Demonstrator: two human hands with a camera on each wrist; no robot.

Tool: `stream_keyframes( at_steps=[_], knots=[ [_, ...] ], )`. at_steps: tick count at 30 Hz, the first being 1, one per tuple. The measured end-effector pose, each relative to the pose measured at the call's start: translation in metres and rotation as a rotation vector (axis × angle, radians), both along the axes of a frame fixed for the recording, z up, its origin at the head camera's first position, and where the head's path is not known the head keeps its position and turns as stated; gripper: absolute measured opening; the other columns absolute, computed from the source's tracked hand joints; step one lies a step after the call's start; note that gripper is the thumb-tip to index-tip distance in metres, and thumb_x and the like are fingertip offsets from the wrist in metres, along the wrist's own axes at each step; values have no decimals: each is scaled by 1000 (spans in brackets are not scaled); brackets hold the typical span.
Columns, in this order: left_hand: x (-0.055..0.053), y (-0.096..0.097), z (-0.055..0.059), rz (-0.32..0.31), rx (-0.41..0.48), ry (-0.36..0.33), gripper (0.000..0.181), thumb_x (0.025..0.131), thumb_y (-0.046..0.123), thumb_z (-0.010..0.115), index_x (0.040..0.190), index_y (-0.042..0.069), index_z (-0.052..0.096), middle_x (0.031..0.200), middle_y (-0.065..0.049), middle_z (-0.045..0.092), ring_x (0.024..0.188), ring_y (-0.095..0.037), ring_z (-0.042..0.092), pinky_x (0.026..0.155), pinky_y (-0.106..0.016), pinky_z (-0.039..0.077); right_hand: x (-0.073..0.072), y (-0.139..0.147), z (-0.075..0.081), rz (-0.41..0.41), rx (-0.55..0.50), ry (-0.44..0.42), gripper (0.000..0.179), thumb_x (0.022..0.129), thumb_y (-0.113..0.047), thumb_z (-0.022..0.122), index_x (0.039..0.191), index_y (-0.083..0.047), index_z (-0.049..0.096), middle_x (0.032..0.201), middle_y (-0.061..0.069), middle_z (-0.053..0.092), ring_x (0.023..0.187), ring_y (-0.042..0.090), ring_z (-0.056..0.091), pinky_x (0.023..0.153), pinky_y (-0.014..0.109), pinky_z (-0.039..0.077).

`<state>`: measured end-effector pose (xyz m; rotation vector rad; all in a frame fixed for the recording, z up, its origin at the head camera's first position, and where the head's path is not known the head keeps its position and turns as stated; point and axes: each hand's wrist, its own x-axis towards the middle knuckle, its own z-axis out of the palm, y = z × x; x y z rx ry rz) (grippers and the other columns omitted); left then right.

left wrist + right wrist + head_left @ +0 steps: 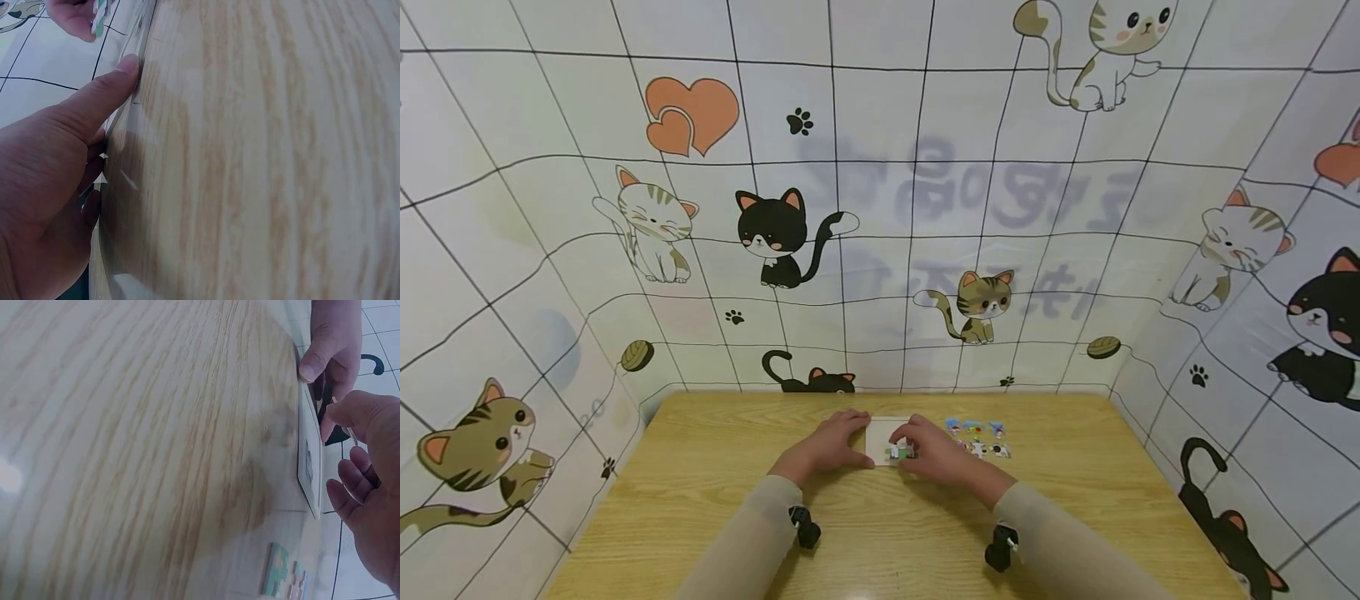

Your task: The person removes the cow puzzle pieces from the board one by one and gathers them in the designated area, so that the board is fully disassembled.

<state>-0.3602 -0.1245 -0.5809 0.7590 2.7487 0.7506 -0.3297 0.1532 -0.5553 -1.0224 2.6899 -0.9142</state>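
A white, thin-rimmed puzzle tray (880, 429) lies flat on the table between the two hands. My left hand (829, 446) grips its left side, thumb at the near corner and fingers toward the far one. Over the tray's right part, my right hand (934, 450) pinches a small jigsaw piece (99, 17) between thumb and fingertips; the piece looks white and green, and the fingers partly cover it. Beneath that hand, a green-and-white printed patch (895, 452) shows at the tray's near side. In the right wrist view the tray (307, 459) appears nearly edge-on.
Several loose jigsaw pieces (974, 427) with blue, green and white prints lie in two rows right of the tray. The wooden table (700, 500) meets a cat-printed cloth wall (880, 275) at its far edge and sides. A small black device (805, 529) is worn on each wrist.
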Motion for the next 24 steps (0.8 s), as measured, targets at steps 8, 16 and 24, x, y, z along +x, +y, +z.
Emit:
stream_keyframes(
  at_steps=[8,16,24],
  knots=[
    [-2,0,-2,3,-2,7,93,93,50,90,167,9,50,174,-11,42,164,-40,31,130,-64,28,8,14,10,-9,-37,-8,33,102,-13,79,134,-9,74,106,4,54,91,17,50,79,36,49],
    [-1,0,1,-9,-6,9,94,93,50,90,167,8,49,175,-11,40,165,-41,28,130,-64,26,14,30,19,-23,-59,-22,34,105,-11,76,138,-8,73,105,2,55,94,15,54,86,41,54],
    [1,-1,1,-8,3,2,94,94,50,89,167,8,49,176,-12,39,165,-41,27,131,-65,25,18,46,22,-39,-96,-55,34,106,-10,76,140,-9,72,109,3,57,97,19,54,82,38,50]
  ],
)
